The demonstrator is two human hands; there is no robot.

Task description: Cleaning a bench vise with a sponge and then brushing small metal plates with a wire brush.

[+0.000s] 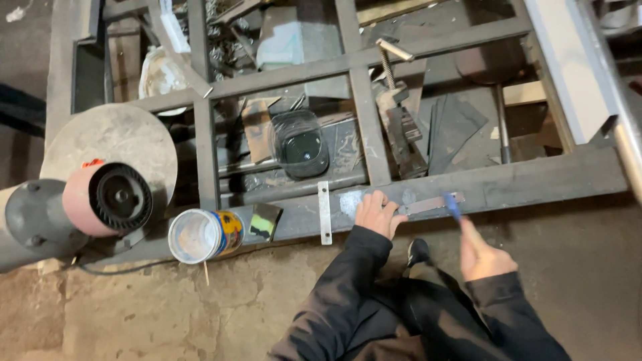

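My left hand (378, 212) presses down on one end of a flat grey metal strip (428, 204) that lies along the front bar of a dark steel frame (535, 182). My right hand (485, 255) grips a thin tool with a blue tip (453, 206), and that tip touches the strip near its right end. The tool is blurred, so I cannot tell its kind. Both arms wear black sleeves. A second, pale metal strip (324, 212) lies across the bar just left of my left hand.
A tin can (204, 234) lies on its side at the frame's front left, by a small dark square piece (265, 221). A power tool with a round disc (110, 150) sits at left. A clamp (398, 110), a dark plastic tub (302, 147) and scrap lie under the frame. Concrete floor (167, 314) below.
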